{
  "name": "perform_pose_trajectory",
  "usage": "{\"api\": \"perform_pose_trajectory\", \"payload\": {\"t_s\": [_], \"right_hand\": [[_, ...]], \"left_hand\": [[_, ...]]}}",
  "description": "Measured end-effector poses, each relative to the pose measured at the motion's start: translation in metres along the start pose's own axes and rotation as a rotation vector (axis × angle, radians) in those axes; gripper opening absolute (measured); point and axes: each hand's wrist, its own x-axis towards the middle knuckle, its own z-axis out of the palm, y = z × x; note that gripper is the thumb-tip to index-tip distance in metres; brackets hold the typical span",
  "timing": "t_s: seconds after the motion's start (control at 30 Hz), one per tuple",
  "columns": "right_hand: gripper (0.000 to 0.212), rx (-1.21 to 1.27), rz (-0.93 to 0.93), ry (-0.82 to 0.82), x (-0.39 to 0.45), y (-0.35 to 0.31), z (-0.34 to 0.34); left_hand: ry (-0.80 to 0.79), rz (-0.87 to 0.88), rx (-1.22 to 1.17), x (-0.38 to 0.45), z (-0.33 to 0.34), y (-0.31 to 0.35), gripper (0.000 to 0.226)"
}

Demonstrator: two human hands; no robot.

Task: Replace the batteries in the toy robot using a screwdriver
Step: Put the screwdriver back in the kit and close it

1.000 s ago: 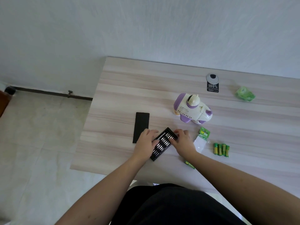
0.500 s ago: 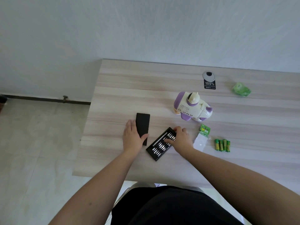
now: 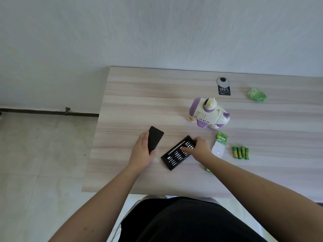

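Note:
A white and purple toy robot lies on the wooden table. Nearer me sits an open black tray of screwdriver bits, set diagonally. My right hand rests on the tray's far right end, fingertips among the bits. My left hand holds the tray's black cover, one end lifted off the table, thumb at its near end. Several green batteries lie in a row to the right.
A torn green and white battery pack lies between the tray and the batteries. A crumpled green wrapper and a black label by a round grommet sit at the back. The table's left edge drops to a tiled floor.
My left hand left the bit tray, moved left to the black cover and tilted it up. My right hand slid its fingers further onto the tray.

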Motion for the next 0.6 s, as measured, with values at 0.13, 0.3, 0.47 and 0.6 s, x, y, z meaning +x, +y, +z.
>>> {"api": "perform_pose_trajectory", "payload": {"t_s": [0.13, 0.3, 0.47, 0.6], "right_hand": [[0.046, 0.236, 0.012, -0.051, -0.019, -0.003, -0.004], [0.036, 0.304, -0.049, 0.009, -0.040, -0.005, -0.015], [0.032, 0.495, -0.099, 0.149, -0.062, -0.017, -0.031], [0.027, 0.618, -0.202, 0.282, -0.090, -0.040, -0.061]], "left_hand": [[0.027, -0.003, -0.002, -0.004, 0.005, -0.001, 0.080], [0.030, 0.036, 0.006, 0.000, -0.001, -0.004, 0.079], [0.025, 0.019, 0.039, 0.004, -0.014, 0.008, 0.084], [0.077, 0.078, 0.007, 0.000, -0.037, 0.029, 0.084]]}}
